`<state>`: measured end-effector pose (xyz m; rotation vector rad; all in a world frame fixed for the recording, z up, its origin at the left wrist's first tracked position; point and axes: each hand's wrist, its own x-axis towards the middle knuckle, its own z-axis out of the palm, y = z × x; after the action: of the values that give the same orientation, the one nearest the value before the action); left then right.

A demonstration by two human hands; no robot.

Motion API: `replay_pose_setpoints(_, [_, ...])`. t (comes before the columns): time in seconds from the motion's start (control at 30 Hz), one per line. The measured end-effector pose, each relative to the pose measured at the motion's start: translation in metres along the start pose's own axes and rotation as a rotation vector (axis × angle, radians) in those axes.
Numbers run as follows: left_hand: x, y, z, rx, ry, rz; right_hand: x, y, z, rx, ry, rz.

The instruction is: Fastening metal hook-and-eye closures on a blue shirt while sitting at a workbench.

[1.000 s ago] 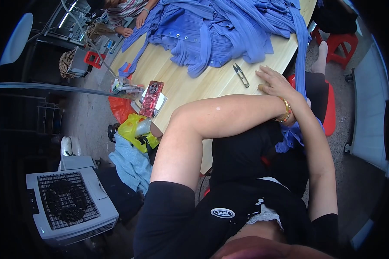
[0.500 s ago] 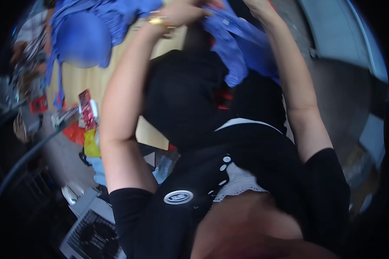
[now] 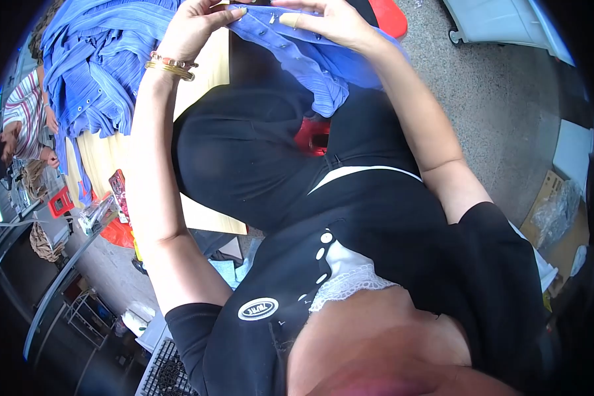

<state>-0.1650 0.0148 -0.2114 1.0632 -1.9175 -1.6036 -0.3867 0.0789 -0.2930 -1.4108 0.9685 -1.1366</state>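
A blue, finely pleated garment with small buttons hangs between my two hands over my lap. My left hand pinches its edge between thumb and fingers, close to the top of the picture. On the other side my right hand grips the cloth, its thumb lying over the edge; a tan cover wraps that thumb. Part of the fingers of both hands is cut off by the upper rim. The loose end of the cloth drapes down over my dark trousers.
A heap of similar blue garments lies on the pale wooden table at left. Past it sits another person in a striped top. A wheeled light-blue bin stands upper right, cardboard with plastic wrap at far right.
Both hands have moved left and slightly down, drawing the blue garment with them. The view has shifted, and the picture is sharper now.
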Motion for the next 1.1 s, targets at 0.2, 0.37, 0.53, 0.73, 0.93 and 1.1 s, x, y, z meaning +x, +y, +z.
replay_pose_setpoints(0.2, [0.019,-0.030,0.001,-0.002,0.066,0.117,0.001,-0.009,-0.001,0.065,-0.032,0.343])
replay_pose_setpoints(0.37, [0.027,-0.036,-0.001,0.220,0.226,0.308,-0.001,0.009,-0.002,0.433,0.112,0.236])
replay_pose_setpoints(0.53, [0.019,-0.040,0.013,0.750,0.031,-0.143,-0.002,0.004,-0.008,0.403,0.103,0.206])
replay_pose_setpoints(0.73, [0.029,-0.033,0.051,0.938,0.001,-0.278,-0.006,-0.011,-0.010,0.457,0.149,0.237])
replay_pose_setpoints(0.93, [0.030,-0.052,0.050,0.804,0.034,-0.093,-0.011,-0.025,-0.006,0.312,0.156,0.161])
replay_pose_setpoints(1.1, [0.034,-0.038,0.042,0.314,0.007,-0.282,-0.014,-0.028,-0.015,0.093,0.200,0.041])
